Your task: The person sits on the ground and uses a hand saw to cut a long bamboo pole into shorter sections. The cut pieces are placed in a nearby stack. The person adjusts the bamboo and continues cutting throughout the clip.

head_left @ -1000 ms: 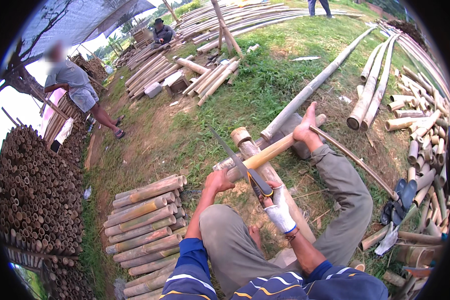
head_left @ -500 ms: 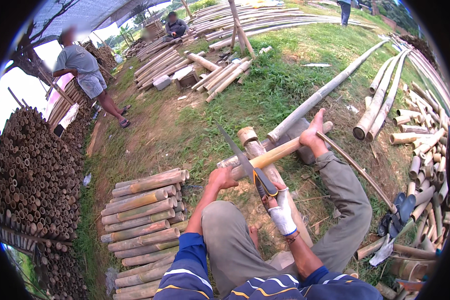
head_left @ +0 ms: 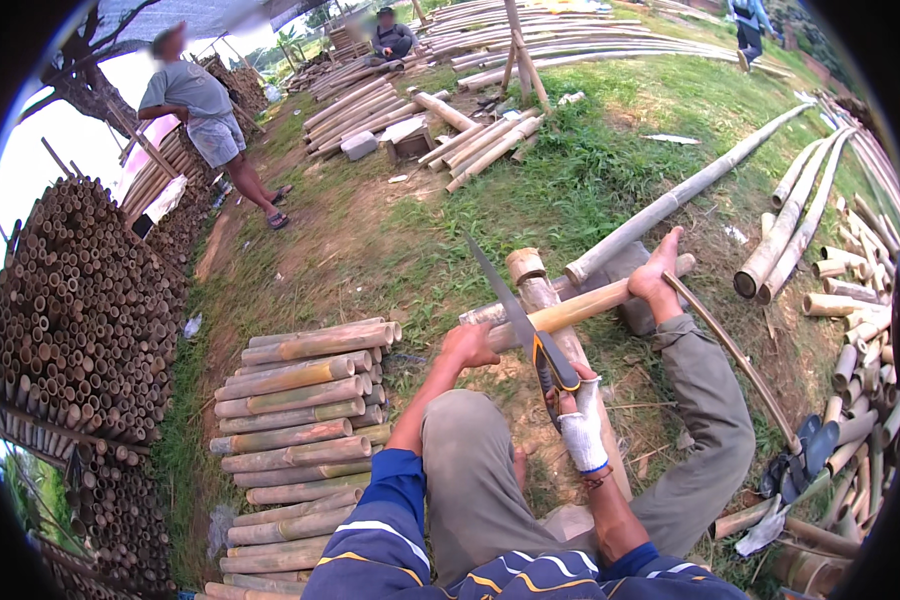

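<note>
In my right hand (head_left: 582,425), which wears a white fingerless glove, is the black and orange handle of a hand saw (head_left: 495,280). The saw's long blade points forward and lies across a yellowish bamboo pole (head_left: 595,300), close to its near left end. My left hand (head_left: 469,346) is closed round that end, left of the blade. My bare right foot (head_left: 656,280) presses on the pole's far right part. Beneath it, a thicker bamboo log (head_left: 538,290) with a cut top slants away from me as a support.
Cut bamboo lengths (head_left: 295,430) are stacked at my left, beside a tall pile (head_left: 80,330). A long pole (head_left: 680,200) rests on a grey block (head_left: 630,270). At right lie loose offcuts (head_left: 850,360) and sandals (head_left: 805,450). One person (head_left: 205,110) stands, another sits, a third walks far off.
My view has turned slightly left, so the scene sits further right in the picture. The far walker has moved on. Both hands keep their grips, with the saw still across the pole.
</note>
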`<state>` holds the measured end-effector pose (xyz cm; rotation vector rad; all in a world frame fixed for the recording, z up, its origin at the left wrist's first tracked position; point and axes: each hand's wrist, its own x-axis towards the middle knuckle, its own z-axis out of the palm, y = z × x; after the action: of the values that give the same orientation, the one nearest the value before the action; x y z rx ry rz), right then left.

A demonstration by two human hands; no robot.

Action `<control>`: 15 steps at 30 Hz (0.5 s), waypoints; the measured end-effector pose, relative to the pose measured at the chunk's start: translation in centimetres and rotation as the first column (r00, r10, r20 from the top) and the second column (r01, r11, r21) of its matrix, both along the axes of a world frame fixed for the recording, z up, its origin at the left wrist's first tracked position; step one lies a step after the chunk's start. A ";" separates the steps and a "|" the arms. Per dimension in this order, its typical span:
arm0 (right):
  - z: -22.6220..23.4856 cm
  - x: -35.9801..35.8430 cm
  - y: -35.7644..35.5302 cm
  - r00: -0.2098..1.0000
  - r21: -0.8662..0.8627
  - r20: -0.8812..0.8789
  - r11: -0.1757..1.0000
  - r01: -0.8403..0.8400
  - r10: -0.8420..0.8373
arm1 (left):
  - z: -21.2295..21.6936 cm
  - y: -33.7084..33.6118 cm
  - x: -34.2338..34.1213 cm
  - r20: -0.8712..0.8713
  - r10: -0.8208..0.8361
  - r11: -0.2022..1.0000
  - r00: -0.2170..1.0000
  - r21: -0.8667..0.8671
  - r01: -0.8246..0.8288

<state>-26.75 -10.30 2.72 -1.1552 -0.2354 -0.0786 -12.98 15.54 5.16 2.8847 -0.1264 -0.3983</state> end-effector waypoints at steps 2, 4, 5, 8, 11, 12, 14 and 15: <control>-0.1 0.1 -0.1 1.000 0.008 0.004 1.000 -0.008 0.007 | 0.1 -0.2 -0.1 0.017 0.003 1.000 1.000 -0.016 -0.003; -0.4 0.2 -0.2 1.000 0.022 -0.004 1.000 -0.010 0.010 | 0.3 -0.4 -0.2 0.022 0.006 1.000 1.000 -0.022 -0.005; -0.6 0.1 -0.2 1.000 0.032 -0.015 0.999 -0.003 0.003 | 0.4 -0.5 -0.1 0.018 0.002 1.000 1.000 -0.021 -0.002; -0.3 0.0 -0.1 0.999 0.005 -0.029 1.000 -0.020 0.020 | -0.3 0.2 -0.2 0.011 0.000 1.000 1.000 -0.017 0.000; -0.3 0.1 -0.4 0.999 0.015 -0.029 1.000 -0.015 0.015 | -0.1 -0.1 0.0 0.008 -0.014 1.000 1.000 -0.022 0.014; 0.0 0.0 -0.3 1.000 -0.001 -0.020 1.000 -0.018 0.018 | -0.3 0.1 0.0 0.020 -0.012 1.000 1.000 -0.024 0.013; 0.6 -0.2 -0.3 1.000 -0.033 -0.003 0.999 -0.023 0.023 | -0.7 0.4 -0.1 0.044 -0.010 1.000 0.999 -0.028 0.012; 0.6 -0.1 -0.2 1.000 -0.023 -0.009 1.000 -0.015 0.015 | -0.6 0.3 0.0 0.039 -0.016 1.000 0.999 -0.011 0.016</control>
<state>-26.83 -10.51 3.36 -1.1763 -0.2381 -0.0579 -13.00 15.80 4.54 2.8827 -0.1581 -0.3427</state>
